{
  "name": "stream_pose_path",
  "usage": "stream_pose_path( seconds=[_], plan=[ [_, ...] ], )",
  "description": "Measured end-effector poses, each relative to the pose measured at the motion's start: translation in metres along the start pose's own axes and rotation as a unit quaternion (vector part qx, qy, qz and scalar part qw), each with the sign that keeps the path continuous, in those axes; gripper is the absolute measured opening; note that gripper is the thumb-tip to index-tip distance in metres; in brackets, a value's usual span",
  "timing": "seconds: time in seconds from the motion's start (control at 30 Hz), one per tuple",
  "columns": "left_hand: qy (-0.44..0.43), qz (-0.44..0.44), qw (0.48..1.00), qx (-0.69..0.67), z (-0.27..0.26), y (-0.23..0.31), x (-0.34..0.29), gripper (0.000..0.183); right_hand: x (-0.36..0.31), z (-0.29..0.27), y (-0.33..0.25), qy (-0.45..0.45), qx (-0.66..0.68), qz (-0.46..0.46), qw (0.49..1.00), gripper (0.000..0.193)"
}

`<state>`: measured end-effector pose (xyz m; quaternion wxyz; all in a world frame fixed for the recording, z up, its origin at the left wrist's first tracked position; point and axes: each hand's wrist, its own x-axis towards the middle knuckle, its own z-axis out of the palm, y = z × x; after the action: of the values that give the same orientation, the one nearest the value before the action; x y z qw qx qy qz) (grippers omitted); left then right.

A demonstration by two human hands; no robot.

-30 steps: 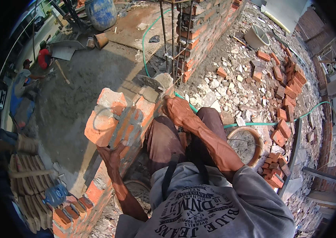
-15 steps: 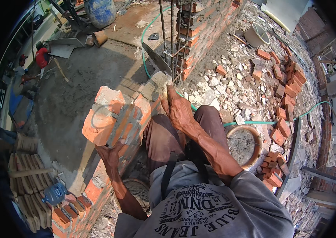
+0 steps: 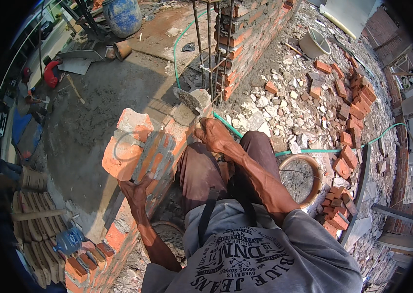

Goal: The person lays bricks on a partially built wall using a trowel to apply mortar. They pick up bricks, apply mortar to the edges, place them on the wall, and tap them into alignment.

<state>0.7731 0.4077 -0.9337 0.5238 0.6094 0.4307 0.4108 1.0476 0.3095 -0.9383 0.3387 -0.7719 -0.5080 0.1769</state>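
Observation:
My left hand (image 3: 137,191) grips a red brick (image 3: 129,146) from below and holds it up over the low brick wall (image 3: 118,234). The brick has a broken end and grey mortar smears. My right hand (image 3: 215,134) is closed on the handle of a trowel (image 3: 188,101). The trowel's blade lies on wet grey mortar on top of the wall, close to the upright steel rebar (image 3: 210,49). My knees in brown trousers are between the two arms.
A taller brick wall (image 3: 250,34) runs away behind the rebar. Rubble and loose red bricks (image 3: 353,102) cover the ground at right, crossed by a green hose (image 3: 314,152). A round mortar pan (image 3: 300,177) sits by my right leg. Far left below, people crouch near a blue barrel (image 3: 124,15).
The trowel blade, raised half a second ago, has come back down onto the mortar on the wall top. My left hand keeps the brick held up in nearly the same place.

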Motion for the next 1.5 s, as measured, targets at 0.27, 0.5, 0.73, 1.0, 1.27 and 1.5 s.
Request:
stream_pose_path(
  seconds=[0.27,0.5,0.73,1.0,1.27,1.5],
  plan=[
    [-0.02,0.015,0.999,0.034,-0.004,0.001,0.0,0.072,-0.056,-0.012,-0.009,0.015,-0.062,-0.034,0.997,0.032],
    [-0.022,-0.009,1.0,-0.012,-0.003,-0.008,0.001,0.074,-0.06,0.022,0.021,-0.091,-0.294,-0.02,0.951,0.056],
    [-0.017,0.007,0.999,0.034,-0.01,-0.018,0.002,0.075,0.002,0.003,0.024,0.009,-0.215,-0.096,0.972,0.05],
    [-0.04,-0.001,0.998,0.051,-0.006,-0.006,0.004,0.086,-0.045,0.008,0.018,-0.051,-0.248,-0.066,0.965,0.058],
    [-0.003,0.013,0.999,0.038,-0.002,-0.003,-0.001,0.074,-0.038,-0.009,0.011,0.085,-0.165,-0.084,0.979,0.048],
    [-0.016,0.003,1.0,0.021,-0.006,-0.007,0.0,0.078,-0.045,0.016,0.05,-0.058,-0.324,-0.046,0.943,0.052]
  ],
)
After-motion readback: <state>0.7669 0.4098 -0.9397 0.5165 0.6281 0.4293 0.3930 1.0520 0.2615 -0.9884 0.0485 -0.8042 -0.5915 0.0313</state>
